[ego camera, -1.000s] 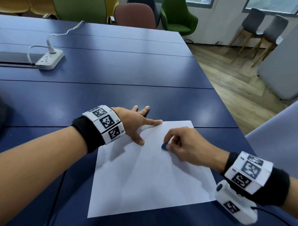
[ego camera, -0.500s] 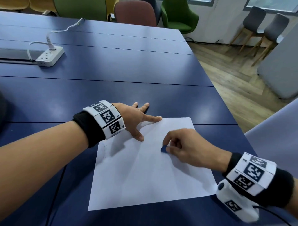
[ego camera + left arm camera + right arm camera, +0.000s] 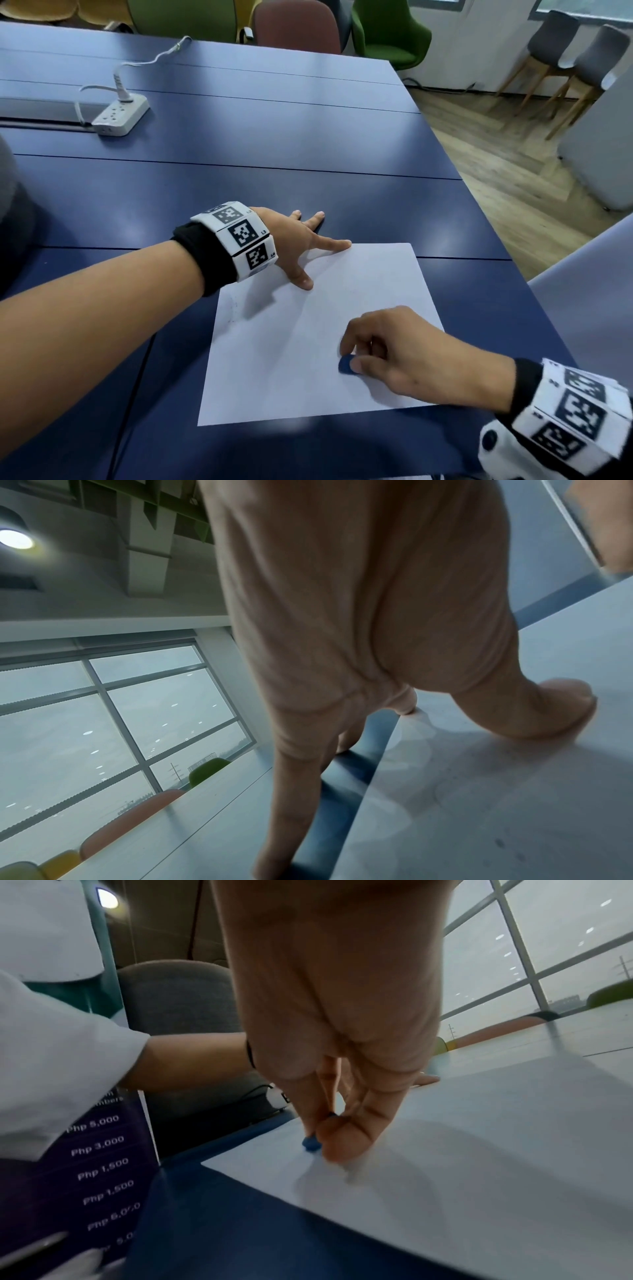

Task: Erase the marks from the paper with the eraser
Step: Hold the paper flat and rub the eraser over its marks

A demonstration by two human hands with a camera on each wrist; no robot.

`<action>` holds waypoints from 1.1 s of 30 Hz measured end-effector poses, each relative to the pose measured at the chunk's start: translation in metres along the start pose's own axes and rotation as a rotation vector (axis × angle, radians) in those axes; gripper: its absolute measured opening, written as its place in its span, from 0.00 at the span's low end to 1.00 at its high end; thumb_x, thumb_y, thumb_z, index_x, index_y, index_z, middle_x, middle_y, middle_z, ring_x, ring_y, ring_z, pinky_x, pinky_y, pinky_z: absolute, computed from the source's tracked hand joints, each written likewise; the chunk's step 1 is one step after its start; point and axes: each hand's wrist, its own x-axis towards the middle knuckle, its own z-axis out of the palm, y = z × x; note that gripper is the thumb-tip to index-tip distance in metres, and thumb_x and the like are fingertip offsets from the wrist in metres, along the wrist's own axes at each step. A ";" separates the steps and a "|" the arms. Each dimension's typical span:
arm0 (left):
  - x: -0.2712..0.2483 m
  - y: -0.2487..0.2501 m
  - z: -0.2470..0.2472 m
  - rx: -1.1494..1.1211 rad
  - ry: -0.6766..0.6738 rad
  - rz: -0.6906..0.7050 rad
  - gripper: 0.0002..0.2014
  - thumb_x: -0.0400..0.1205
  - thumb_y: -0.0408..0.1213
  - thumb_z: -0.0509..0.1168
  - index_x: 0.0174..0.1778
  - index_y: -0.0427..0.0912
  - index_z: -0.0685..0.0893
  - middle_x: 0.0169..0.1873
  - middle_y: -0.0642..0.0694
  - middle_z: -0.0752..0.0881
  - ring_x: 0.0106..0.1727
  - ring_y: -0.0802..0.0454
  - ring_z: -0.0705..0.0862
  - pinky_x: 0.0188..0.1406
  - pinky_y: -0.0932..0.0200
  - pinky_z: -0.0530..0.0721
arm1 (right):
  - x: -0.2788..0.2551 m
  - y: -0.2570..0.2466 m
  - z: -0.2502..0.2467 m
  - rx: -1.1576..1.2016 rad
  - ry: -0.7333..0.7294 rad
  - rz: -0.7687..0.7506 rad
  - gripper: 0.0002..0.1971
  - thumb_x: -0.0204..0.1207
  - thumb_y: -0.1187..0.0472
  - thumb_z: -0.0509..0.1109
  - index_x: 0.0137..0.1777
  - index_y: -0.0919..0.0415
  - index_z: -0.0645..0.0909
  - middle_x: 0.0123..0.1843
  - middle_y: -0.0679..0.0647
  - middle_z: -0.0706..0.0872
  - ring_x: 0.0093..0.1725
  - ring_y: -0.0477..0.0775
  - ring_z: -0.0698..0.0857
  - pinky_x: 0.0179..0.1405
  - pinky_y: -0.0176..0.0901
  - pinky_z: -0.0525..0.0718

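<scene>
A white sheet of paper (image 3: 291, 359) lies on the dark blue table (image 3: 239, 192) in front of me. My left hand (image 3: 308, 250) lies flat with spread fingers on the sheet's far left corner; its thumb (image 3: 555, 710) presses the paper (image 3: 496, 804). My right hand (image 3: 394, 353) pinches a small blue eraser (image 3: 346, 365) between thumb and fingers and holds it down on the sheet's right half. In the right wrist view the eraser (image 3: 311, 1144) touches the paper (image 3: 479, 1150) under the fingertips. Faint grey marks (image 3: 234, 310) show near the left edge.
A white power strip (image 3: 120, 114) with its cable sits at the far left of the table. Chairs stand behind the far edge, a maroon one (image 3: 294, 25) and a green one (image 3: 390, 31). The table's right edge drops to a wooden floor (image 3: 496, 154).
My right hand has slid the eraser toward me along the sheet, from near its middle to its nearer right part. The left hand stays on the far left corner.
</scene>
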 end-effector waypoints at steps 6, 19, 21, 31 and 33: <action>-0.001 0.001 -0.002 -0.004 0.001 0.002 0.47 0.75 0.63 0.69 0.76 0.81 0.38 0.85 0.50 0.34 0.85 0.36 0.42 0.74 0.26 0.63 | 0.003 0.010 -0.005 -0.022 0.116 0.050 0.04 0.76 0.60 0.70 0.48 0.52 0.84 0.34 0.51 0.84 0.30 0.45 0.76 0.30 0.30 0.74; -0.002 0.001 -0.002 0.001 0.001 -0.002 0.47 0.75 0.64 0.69 0.77 0.80 0.38 0.85 0.49 0.34 0.85 0.36 0.43 0.76 0.26 0.59 | 0.008 0.000 0.003 -0.056 0.071 0.034 0.05 0.76 0.60 0.70 0.50 0.53 0.85 0.33 0.46 0.83 0.30 0.43 0.77 0.31 0.28 0.73; -0.002 0.002 -0.002 -0.005 -0.001 0.000 0.48 0.74 0.64 0.69 0.77 0.80 0.38 0.85 0.49 0.34 0.85 0.35 0.42 0.76 0.26 0.58 | 0.014 0.001 0.000 -0.068 0.135 0.052 0.04 0.76 0.60 0.70 0.49 0.52 0.84 0.34 0.48 0.84 0.30 0.44 0.77 0.30 0.29 0.73; -0.006 0.002 -0.002 -0.001 0.016 -0.011 0.47 0.74 0.65 0.69 0.77 0.80 0.39 0.85 0.52 0.35 0.85 0.37 0.43 0.76 0.27 0.59 | 0.023 -0.013 0.011 -0.096 0.085 -0.065 0.06 0.74 0.62 0.70 0.49 0.54 0.84 0.37 0.48 0.85 0.34 0.46 0.79 0.36 0.33 0.78; -0.006 0.002 -0.001 -0.005 0.017 -0.009 0.47 0.74 0.65 0.69 0.77 0.80 0.39 0.85 0.52 0.35 0.85 0.37 0.44 0.76 0.28 0.59 | 0.015 -0.021 0.019 -0.107 -0.018 -0.142 0.06 0.74 0.62 0.70 0.50 0.54 0.84 0.38 0.46 0.84 0.34 0.43 0.78 0.37 0.29 0.76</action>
